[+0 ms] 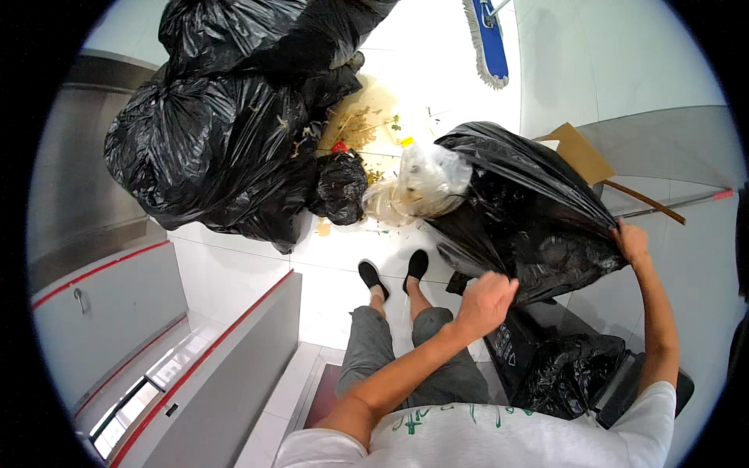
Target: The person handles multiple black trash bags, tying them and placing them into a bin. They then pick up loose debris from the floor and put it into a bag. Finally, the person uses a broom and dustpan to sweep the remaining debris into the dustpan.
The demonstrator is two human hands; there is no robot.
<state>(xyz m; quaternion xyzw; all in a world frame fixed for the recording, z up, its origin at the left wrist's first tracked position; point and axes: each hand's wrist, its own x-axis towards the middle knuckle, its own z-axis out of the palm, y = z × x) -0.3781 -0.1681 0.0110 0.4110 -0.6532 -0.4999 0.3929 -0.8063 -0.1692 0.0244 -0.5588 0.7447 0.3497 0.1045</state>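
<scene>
Black bag (538, 226) spread right of the feet (417, 265), its edge clamped in left hand (488, 303), lower in view, and right hand (633, 240), farther out; inside too dark to read. Clear bag (437, 179) at its left side, contents hard to make out; bag pile (211, 148) and mop (490, 43) cut off up top. White floor (320, 265) runs between pile and grey partition (234, 359).

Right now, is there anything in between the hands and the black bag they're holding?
No, nothing visible: the left hand holds the black bag by its near edge, and the right hand holds its right edge. A clear plastic bag is at its left side, away from both hands.
</scene>
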